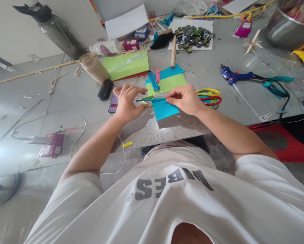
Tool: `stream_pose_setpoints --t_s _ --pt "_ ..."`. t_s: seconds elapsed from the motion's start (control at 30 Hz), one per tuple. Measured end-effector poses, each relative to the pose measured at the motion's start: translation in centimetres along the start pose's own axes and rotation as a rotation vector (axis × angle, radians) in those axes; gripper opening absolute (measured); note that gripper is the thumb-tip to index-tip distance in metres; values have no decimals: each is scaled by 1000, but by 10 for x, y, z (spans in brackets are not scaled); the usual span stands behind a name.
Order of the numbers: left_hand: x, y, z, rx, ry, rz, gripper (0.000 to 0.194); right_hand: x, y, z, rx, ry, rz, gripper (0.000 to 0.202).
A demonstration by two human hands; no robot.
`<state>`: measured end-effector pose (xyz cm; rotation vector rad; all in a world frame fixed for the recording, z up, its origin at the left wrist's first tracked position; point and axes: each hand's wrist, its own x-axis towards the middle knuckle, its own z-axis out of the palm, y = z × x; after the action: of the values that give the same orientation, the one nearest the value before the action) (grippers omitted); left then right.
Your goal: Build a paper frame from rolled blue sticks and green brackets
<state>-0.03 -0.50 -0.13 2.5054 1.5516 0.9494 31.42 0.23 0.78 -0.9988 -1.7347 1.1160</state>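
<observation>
Beyond handheld blue paper (164,110), metal pot (279,34), reddish contents (303,14)

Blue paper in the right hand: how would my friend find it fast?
Over the near edge of the gray table, find the right hand. Its thumb and fingers pinch the blue paper. Unlike the blue sheet partly under light-green paper farther back, this one is held up.
</observation>
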Motion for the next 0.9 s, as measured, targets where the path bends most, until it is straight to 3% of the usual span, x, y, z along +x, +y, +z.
stream_pose_setpoints --t_s 0.1,0.27,0.47,0.67,0.9 --pt "-1 0 -4 -24 -19 51 64 -4 -2 1 -51 -9 -45 22" --pt "-4 4 -2 -53 -59 102 35 -7 -5 0 -161 -50 -130 17" --pt "-5 14 4 -68 -95 105 29 -9 -7 2 -225 -74 -235 17" --pt "-5 20 5 -124 -119 89 30 -8 3 12 -37 -62 -75 32" --pt "-3 14 6 -154 -89 80 27 -3 5 9 34 -91 12 35"
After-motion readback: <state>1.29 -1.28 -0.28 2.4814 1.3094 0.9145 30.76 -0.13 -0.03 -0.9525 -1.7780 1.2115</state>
